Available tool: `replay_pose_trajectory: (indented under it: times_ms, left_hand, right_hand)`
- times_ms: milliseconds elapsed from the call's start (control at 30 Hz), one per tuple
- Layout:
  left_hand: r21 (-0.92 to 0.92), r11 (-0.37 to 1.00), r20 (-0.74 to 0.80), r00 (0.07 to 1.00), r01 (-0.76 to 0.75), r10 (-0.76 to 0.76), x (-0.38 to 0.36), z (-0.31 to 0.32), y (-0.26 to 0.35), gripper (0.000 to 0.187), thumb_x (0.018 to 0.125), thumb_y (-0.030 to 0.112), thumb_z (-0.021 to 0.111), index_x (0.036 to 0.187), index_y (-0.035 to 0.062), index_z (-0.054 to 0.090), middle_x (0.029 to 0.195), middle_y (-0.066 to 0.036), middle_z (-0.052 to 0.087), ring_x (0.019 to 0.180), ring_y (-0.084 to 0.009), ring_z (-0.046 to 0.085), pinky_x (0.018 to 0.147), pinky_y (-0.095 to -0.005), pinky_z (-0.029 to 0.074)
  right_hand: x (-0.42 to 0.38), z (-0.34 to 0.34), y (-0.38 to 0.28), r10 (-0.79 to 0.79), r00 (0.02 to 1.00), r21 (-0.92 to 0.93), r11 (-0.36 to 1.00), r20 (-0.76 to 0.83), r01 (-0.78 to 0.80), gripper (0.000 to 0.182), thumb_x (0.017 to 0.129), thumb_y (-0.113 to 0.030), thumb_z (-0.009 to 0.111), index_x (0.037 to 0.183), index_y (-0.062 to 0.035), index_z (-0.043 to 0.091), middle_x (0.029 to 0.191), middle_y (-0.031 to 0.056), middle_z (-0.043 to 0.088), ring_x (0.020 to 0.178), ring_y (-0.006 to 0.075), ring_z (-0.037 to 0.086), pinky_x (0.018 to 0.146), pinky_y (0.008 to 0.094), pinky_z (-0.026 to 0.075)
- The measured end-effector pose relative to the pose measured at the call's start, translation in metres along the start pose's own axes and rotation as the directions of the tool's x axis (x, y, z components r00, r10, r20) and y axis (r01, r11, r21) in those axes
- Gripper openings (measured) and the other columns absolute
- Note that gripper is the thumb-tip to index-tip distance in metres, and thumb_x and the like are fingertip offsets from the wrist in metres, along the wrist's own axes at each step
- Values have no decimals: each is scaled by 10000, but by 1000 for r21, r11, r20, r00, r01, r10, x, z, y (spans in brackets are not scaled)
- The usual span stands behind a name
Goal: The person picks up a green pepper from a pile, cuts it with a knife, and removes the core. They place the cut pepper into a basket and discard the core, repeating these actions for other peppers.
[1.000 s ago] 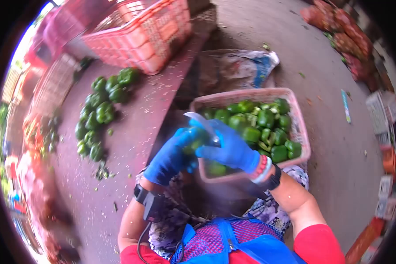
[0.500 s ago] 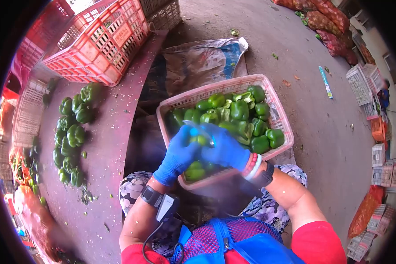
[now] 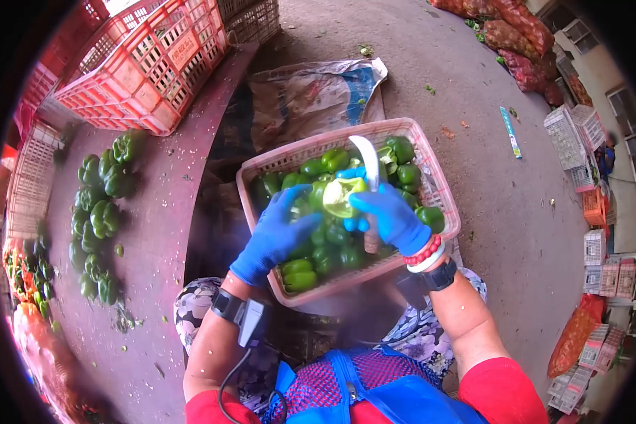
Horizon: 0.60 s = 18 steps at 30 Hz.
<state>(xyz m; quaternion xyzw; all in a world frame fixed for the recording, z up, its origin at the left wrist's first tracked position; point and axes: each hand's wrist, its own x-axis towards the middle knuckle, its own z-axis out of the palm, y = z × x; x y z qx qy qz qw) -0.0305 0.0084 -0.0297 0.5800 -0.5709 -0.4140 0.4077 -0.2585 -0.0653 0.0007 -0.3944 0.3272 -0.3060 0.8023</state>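
My right hand (image 3: 396,215), in a blue glove, grips a knife with a curved pale blade (image 3: 366,157) pointing up and a brown handle (image 3: 371,239). Against its thumb and fingers is a cut green bell pepper (image 3: 341,196), its pale, seedy inside facing up. My left hand (image 3: 277,230), gloved in blue too, is just left of that pepper with thumb and fingers apart. Below both hands is a pink plastic crate (image 3: 442,187) filled with green bell peppers (image 3: 299,275); some lie partly hidden under the hands.
More whole green peppers (image 3: 104,219) lie in a cluster on the reddish surface at left. A red crate (image 3: 145,67) stands beyond them. A worn sack sheet (image 3: 311,95) lies behind the pink crate. Filled sacks (image 3: 519,42) and white crates (image 3: 565,138) line the right side.
My hands have drawn apart from their close grip. The blade now points upward, and the pepper shows its cut inside at my right hand. The view has shifted slightly.
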Motion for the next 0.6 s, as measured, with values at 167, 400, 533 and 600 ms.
replay_pose_trajectory:
  times_ms: [167, 400, 533, 600]
  left_hand:
    - [214, 971, 78, 992, -110, 95, 0, 7, 26, 436, 831, 257, 742, 1167, 27, 586, 1012, -220, 674, 933, -412, 670, 825, -441, 535]
    - [-130, 991, 164, 984, -42, 63, 0, -4, 35, 262, 881, 192, 714, 1039, 20, 595, 765, -27, 625, 653, -121, 519, 611, -280, 457]
    - [-559, 794, 88, 969, 239, -230, 3, -10, 28, 93, 965, 194, 627, 953, 116, 578, 719, 48, 535, 498, -41, 480, 414, -197, 348]
    - [-545, 810, -65, 953, 215, -297, 8, 0, 36, 69, 968, 175, 616, 971, 118, 578, 736, 34, 555, 507, -49, 482, 441, -201, 385]
  right_hand:
    - [-8, 22, -4, 88, 995, -402, 914, 43, -63, 441, 915, -187, 677, 1315, -36, 570, 956, 53, 649, 747, 102, 638, 644, 262, 537]
    - [-13, 33, 18, 210, 978, 108, 972, -6, -208, 308, 943, -246, 607, 1194, -71, 641, 921, 39, 649, 629, 123, 582, 558, 260, 499]
    - [-2, 43, 37, 116, 993, 459, 884, -30, -90, 308, 937, -194, 601, 1208, -52, 637, 905, 78, 649, 663, 234, 644, 559, 331, 510]
    - [1, 54, 31, 95, 986, 385, 922, -134, -36, 355, 925, -236, 641, 1249, -92, 624, 931, 94, 647, 670, 258, 650, 567, 339, 512]
